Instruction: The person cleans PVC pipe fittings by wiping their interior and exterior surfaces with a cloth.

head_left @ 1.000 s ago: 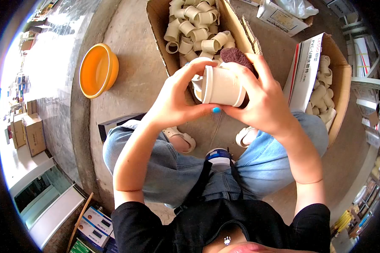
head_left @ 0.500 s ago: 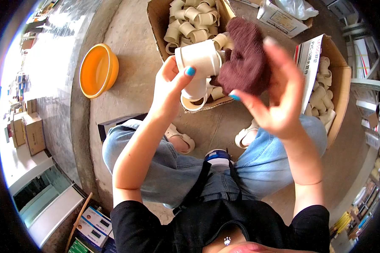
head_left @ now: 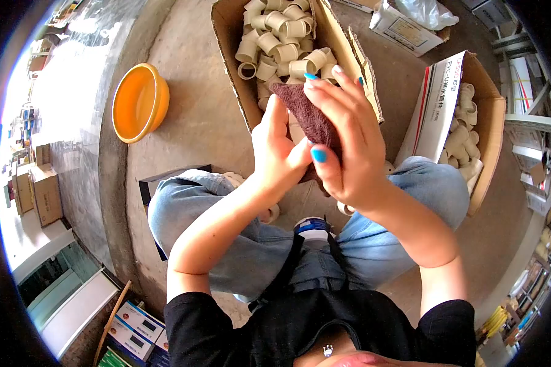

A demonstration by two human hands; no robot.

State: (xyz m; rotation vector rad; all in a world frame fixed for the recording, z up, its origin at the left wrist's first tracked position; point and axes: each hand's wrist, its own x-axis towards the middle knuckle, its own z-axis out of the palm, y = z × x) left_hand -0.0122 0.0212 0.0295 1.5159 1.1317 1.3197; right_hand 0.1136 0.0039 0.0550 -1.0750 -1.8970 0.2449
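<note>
My left hand (head_left: 280, 153) is closed around a cream PVC pipe fitting (head_left: 296, 130), mostly hidden by my fingers and the cloth. A dark brown cloth (head_left: 311, 116) covers the fitting's far side. My right hand (head_left: 354, 137) is wrapped over the cloth, pressing it against the fitting, thumb on the near side. Both hands meet above my knees, at the near edge of an open cardboard box (head_left: 368, 76) holding many similar fittings (head_left: 278, 52).
An orange basin (head_left: 142, 103) stands on the floor to the left. At the right is another cardboard box (head_left: 494, 131) of fittings. Further back sits a white carton (head_left: 404, 27) with clear plastic on top. Shelves (head_left: 532, 124) line the right side.
The fitting, earlier in plain view in my left hand, is now largely covered. My right hand has moved left with the cloth and closed it over the fitting.
</note>
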